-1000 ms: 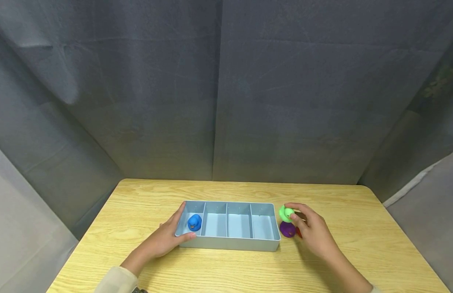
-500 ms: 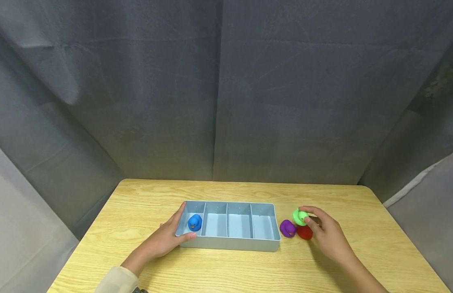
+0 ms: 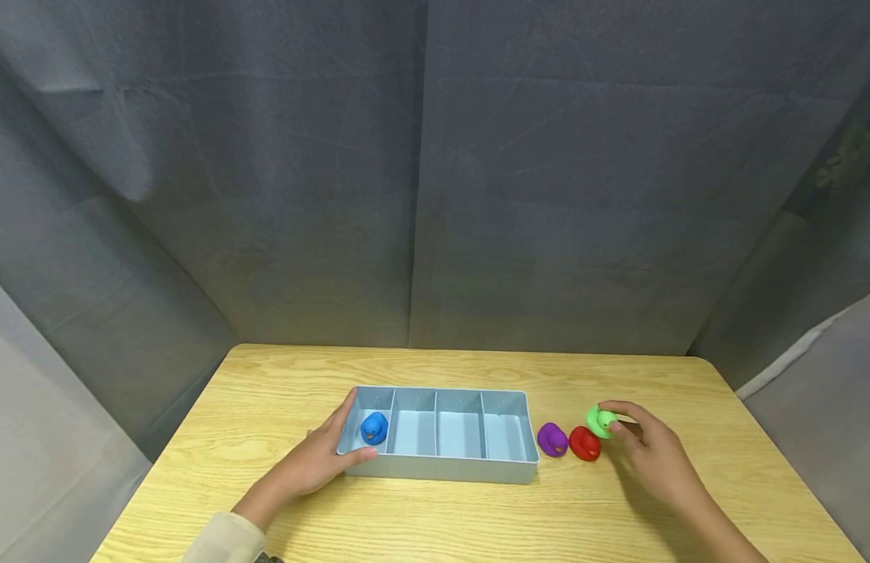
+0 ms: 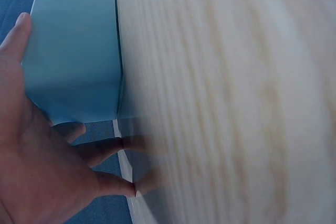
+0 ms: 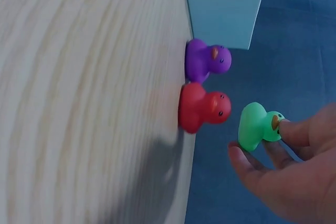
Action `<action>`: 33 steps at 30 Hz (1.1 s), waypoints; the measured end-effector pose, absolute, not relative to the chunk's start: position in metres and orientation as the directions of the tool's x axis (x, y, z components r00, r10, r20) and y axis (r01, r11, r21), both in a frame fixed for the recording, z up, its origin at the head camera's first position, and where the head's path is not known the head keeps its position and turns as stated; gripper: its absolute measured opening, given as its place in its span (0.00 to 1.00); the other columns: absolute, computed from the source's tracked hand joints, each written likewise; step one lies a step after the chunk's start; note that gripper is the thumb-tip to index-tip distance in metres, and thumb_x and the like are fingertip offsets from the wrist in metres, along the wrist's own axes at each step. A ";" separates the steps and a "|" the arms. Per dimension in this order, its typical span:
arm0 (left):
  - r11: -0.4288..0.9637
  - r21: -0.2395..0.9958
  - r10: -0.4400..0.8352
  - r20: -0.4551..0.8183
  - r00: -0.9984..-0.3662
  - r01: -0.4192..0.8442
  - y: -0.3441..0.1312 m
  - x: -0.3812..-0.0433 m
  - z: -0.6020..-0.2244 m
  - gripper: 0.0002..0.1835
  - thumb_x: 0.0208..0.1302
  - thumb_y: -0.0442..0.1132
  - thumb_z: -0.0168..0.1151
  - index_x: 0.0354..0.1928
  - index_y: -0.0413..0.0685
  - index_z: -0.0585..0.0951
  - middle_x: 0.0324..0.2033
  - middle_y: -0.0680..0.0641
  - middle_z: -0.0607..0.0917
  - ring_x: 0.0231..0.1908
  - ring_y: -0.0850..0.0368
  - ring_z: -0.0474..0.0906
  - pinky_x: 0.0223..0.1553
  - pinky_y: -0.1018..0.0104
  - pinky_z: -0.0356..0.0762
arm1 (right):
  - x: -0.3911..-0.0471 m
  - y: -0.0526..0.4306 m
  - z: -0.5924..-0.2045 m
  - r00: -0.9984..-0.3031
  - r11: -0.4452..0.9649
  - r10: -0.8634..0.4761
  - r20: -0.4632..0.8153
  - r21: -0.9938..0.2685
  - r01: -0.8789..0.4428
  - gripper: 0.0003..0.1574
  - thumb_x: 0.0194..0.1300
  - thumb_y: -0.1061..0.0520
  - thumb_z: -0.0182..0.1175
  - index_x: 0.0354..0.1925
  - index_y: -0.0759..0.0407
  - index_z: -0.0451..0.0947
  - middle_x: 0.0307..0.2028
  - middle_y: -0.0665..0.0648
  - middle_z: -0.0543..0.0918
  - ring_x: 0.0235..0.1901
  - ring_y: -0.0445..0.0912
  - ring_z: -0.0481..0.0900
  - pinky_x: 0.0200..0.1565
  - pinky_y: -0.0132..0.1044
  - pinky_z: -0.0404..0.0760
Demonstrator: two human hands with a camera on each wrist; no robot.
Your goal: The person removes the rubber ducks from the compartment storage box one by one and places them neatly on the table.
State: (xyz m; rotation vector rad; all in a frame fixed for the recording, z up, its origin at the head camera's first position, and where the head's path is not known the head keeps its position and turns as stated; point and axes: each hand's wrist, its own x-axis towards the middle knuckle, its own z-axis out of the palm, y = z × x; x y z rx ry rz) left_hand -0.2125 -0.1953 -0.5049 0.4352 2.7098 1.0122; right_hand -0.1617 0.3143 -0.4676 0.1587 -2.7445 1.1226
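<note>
My right hand (image 3: 656, 453) pinches a green rubber duck (image 3: 600, 421) between thumb and fingers. In the right wrist view the green duck (image 5: 253, 127) is raised off the table. Below and left of it in the head view, a red rubber duck (image 3: 585, 443) and a purple rubber duck (image 3: 552, 440) sit side by side. My left hand (image 3: 318, 457) holds the left end of a blue-grey divided box (image 3: 438, 467), thumb at the front rim and fingers round to the back corner. A blue rubber duck (image 3: 374, 428) sits in the box's leftmost compartment.
The box's other compartments hold nothing. A light wood-grain table (image 3: 407, 520) lies under everything, its far edge against a dark grey curtain (image 3: 322, 195). Paler cloth (image 3: 41, 438) hangs at the left side.
My right hand has carried the green duck rightward, from above the purple duck, past the red one, to the red one's upper right. The red duck now shows fully. Left hand and box stay still.
</note>
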 end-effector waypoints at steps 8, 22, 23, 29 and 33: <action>0.719 0.665 0.349 -0.096 -0.932 0.201 -0.196 -0.213 -0.506 0.58 0.65 0.71 0.61 0.82 0.71 0.32 0.82 0.49 0.45 0.78 0.36 0.51 0.71 0.22 0.37 | -0.161 0.329 -0.474 -0.982 0.722 -0.032 0.186 -0.675 -0.152 0.20 0.79 0.60 0.56 0.65 0.62 0.76 0.59 0.69 0.83 0.54 0.65 0.84 0.42 0.34 0.84; 0.725 0.659 0.345 -0.095 -0.934 0.201 -0.196 -0.213 -0.506 0.58 0.65 0.71 0.61 0.82 0.71 0.32 0.82 0.48 0.45 0.78 0.36 0.52 0.70 0.21 0.37 | -0.166 0.347 -0.488 -0.995 0.755 -0.040 0.093 -0.649 -0.091 0.19 0.78 0.65 0.54 0.63 0.65 0.76 0.59 0.74 0.81 0.56 0.73 0.79 0.50 0.62 0.83; 0.726 0.658 0.344 -0.095 -0.934 0.200 -0.195 -0.213 -0.505 0.58 0.66 0.71 0.61 0.82 0.71 0.32 0.82 0.48 0.45 0.78 0.36 0.52 0.71 0.21 0.38 | -0.166 0.347 -0.488 -0.996 0.751 -0.044 0.080 -0.655 -0.086 0.19 0.77 0.65 0.54 0.63 0.65 0.75 0.59 0.74 0.80 0.56 0.73 0.79 0.51 0.64 0.82; 0.730 0.655 0.338 -0.101 -0.936 0.193 -0.195 -0.212 -0.504 0.58 0.66 0.69 0.62 0.83 0.71 0.33 0.82 0.48 0.46 0.78 0.35 0.52 0.71 0.22 0.38 | -0.168 0.349 -0.492 -0.998 0.735 -0.059 0.036 -0.675 -0.068 0.19 0.76 0.66 0.55 0.63 0.66 0.76 0.60 0.72 0.80 0.56 0.69 0.81 0.53 0.60 0.82; 0.729 0.657 0.341 -0.101 -0.935 0.195 -0.195 -0.212 -0.503 0.58 0.66 0.69 0.62 0.83 0.70 0.33 0.82 0.48 0.45 0.78 0.35 0.52 0.70 0.21 0.38 | -0.169 0.349 -0.494 -0.997 0.732 -0.072 0.040 -0.677 -0.080 0.19 0.76 0.67 0.56 0.62 0.67 0.76 0.59 0.71 0.81 0.55 0.68 0.82 0.52 0.59 0.83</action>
